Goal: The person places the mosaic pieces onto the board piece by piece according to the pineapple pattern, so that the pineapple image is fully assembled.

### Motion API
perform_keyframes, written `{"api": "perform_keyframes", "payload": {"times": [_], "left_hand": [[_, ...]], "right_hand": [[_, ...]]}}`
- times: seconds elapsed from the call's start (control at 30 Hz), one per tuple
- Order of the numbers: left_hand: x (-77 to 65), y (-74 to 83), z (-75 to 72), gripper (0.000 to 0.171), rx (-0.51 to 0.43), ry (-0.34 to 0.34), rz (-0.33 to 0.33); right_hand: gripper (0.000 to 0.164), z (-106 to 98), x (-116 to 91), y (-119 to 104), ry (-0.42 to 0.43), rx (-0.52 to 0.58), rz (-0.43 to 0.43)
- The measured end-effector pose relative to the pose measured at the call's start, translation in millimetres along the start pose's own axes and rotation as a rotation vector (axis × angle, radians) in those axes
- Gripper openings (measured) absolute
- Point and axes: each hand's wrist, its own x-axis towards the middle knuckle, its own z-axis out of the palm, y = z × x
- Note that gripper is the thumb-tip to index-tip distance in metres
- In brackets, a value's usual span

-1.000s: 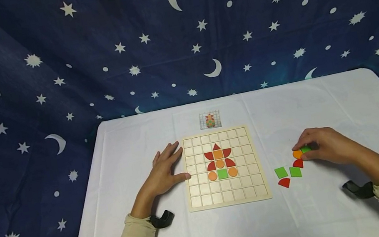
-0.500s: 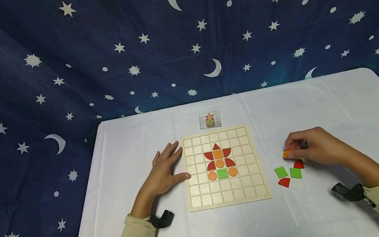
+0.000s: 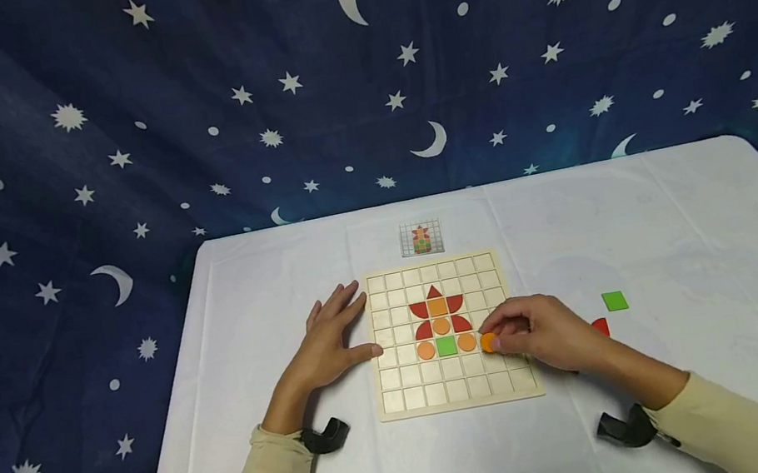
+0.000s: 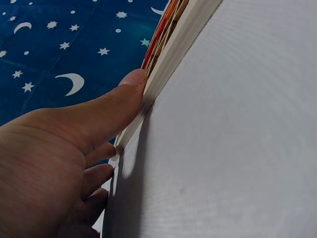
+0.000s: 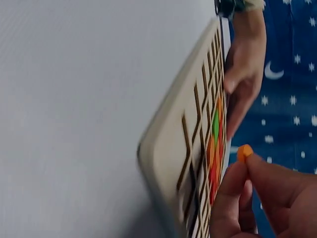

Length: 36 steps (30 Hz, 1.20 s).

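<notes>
A wooden grid board (image 3: 462, 404) lies on the white table, with red, orange and green tiles set in its cells. My right hand (image 3: 548, 333) pinches an orange round tile (image 3: 488, 342) between thumb and finger, over the right part of the board. In the right wrist view the same tile (image 5: 244, 152) shows at the fingertips. At the board's left side is my left hand (image 3: 326, 347), fingers spread and thumb resting on the edge. The left wrist view shows that thumb (image 4: 114, 109) against the board's rim.
A small pattern card (image 3: 421, 238) lies behind the board. Right of it are a loose green square tile (image 3: 614, 301) and a red tile (image 3: 600, 327) partly behind the right hand. A dark blue star-and-moon cloth (image 3: 323, 94) hangs beyond the table.
My right hand has carried the orange round tile left from the loose tiles to the board, leaving a green square tile behind. The left hand stays in place.
</notes>
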Motion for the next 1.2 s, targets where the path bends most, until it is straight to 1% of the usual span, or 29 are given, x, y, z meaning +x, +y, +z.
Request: {"api": "perform_keyframes", "payload": {"times": [0.07, 0.23, 0.33, 0.47, 0.63, 0.83, 1.0, 1.2], "left_hand": [[-0.1, 0.1, -0.3, 0.091, -0.002, 0.0, 0.0], [-0.2, -0.1, -0.4, 0.091, -0.003, -0.001, -0.004], [0.0, -0.3, 0.0, 0.091, -0.001, -0.002, -0.008], [0.4, -0.4, 0.3, 0.092, -0.001, -0.001, -0.01], [0.7, 0.1, 0.1, 0.092, 0.002, -0.002, -0.009], [1.0, 0.5, -0.2, 0.092, -0.004, -0.004, -0.013], [1.1, 0.6, -0.4, 0.092, -0.004, -0.004, -0.014], [1.0, 0.3, -0.3, 0.092, -0.005, -0.005, -0.016]], "right_hand": [[0.018, 9, 2, -3, 0.001, -0.001, -0.023], [0.018, 27, 9, -8, 0.026, -0.006, -0.12], [0.018, 35, 12, -11, 0.042, -0.014, -0.174], [0.016, 44, 14, -13, 0.057, -0.031, -0.214], [0.016, 51, 16, -16, 0.064, -0.069, -0.227], [0.018, 57, 17, -17, 0.08, -0.151, -0.224], [0.014, 58, 17, -19, 0.11, -0.21, -0.237], [0.013, 56, 16, -19, 0.131, -0.22, -0.234]]}}
